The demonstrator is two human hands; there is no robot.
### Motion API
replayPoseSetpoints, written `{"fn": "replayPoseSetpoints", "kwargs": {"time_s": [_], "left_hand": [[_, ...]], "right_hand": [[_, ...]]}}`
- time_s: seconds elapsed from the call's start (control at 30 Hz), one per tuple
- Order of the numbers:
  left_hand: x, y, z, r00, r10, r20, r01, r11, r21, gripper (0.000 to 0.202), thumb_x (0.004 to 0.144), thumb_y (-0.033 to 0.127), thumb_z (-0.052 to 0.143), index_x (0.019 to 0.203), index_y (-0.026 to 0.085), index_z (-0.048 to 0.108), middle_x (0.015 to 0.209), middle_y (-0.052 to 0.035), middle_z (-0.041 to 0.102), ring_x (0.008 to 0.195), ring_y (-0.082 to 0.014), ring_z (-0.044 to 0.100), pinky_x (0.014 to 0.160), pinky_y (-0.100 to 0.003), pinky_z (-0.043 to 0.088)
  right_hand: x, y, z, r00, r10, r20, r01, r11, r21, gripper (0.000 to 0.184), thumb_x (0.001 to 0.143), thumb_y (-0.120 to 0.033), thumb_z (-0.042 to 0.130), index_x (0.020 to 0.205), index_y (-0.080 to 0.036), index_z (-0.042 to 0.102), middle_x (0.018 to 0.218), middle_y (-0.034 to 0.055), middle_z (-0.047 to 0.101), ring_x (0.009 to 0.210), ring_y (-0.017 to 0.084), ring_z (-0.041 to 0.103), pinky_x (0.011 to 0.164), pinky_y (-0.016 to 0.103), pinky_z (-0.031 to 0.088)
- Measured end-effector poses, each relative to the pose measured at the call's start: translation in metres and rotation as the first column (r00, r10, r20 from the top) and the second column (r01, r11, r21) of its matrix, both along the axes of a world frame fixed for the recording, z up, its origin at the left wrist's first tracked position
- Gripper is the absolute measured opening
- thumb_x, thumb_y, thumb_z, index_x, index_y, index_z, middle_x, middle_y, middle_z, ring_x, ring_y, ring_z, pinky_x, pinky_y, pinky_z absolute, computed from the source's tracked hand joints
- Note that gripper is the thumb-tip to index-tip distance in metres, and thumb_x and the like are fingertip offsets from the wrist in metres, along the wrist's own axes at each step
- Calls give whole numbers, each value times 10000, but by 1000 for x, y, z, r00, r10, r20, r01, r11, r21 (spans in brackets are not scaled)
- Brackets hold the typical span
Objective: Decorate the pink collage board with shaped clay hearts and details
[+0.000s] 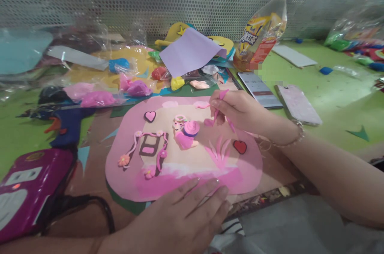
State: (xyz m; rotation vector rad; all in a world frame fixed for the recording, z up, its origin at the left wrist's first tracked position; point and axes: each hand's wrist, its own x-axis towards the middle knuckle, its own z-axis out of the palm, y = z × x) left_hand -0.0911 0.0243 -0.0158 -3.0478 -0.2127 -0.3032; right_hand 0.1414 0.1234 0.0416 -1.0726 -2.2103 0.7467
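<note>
Detailing step: your right hand [237, 112] pinches a pink clay strip [231, 125] — left hand [192, 206], open, pins the board [120, 166] below the grip; set it down gently.

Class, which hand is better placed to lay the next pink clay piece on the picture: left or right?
Probably right. The right hand pinches a thin pink clay strip above the pink oval clay picture board; the left hand lies flat on its lower edge.
</note>
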Motion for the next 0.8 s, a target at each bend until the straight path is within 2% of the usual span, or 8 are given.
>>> {"fn": "replayPoseSetpoints", "kwargs": {"time_s": [0.2, 0.33, 0.47, 0.63, 0.8], "left_hand": [[1, 0, 6, 999, -5, -54, 3, 999, -43, 458, 944, 163, 321, 1389, 105, 410, 1435, -70, 468, 1269, -236, 456, 1007, -350, 367], [-1, 0, 1, 999, -6, -44, 4, 998, -56, 481, 936, 185, 324, 1404, 94, 383, 1455, -89, 437, 1297, -258, 416, 1029, -370, 346], [-3, -1, -2, 999, -13, -32, 11, 997, -70, 487, 933, 206, 330, 1405, 93, 381, 1466, -96, 417, 1316, -267, 382, 1035, -379, 344], [-2, -1, -1, 999, -20, -38, 17, 997, -73, 492, 935, 209, 328, 1408, 85, 379, 1472, -111, 408, 1313, -274, 393, 1027, -395, 372], [-2, -2, -3, 999, -8, -37, 6, 999, -50, 484, 934, 190, 319, 1406, 100, 383, 1462, -92, 425, 1305, -263, 404, 1037, -388, 359]], "right_hand": [[-1, 0, 0, 1000, -12, 25, 12, 1000, 28, 275, 975, -172, 372, 722, -167, 478, 596, -35, 566, 510, 43, 552, 525, 165, 420], [-1, 0, -1, 999, -54, -1, 54, 999, 4, 261, 978, -182, 370, 746, -163, 489, 639, -22, 592, 544, 49, 587, 539, 170, 433], [-1, -1, 1, 1000, -18, 19, 18, 1000, -12, 256, 979, -207, 376, 744, -171, 474, 634, -23, 606, 539, 52, 578, 537, 176, 432], [-1, -1, 1, 999, -49, 15, 49, 999, -1, 257, 971, -166, 368, 740, -167, 480, 647, -21, 611, 542, 46, 580, 540, 170, 438], [-1, 1, -1, 999, -51, -2, 51, 999, -14, 263, 979, -214, 379, 738, -169, 475, 613, -25, 608, 530, 48, 590, 534, 165, 446]]}}
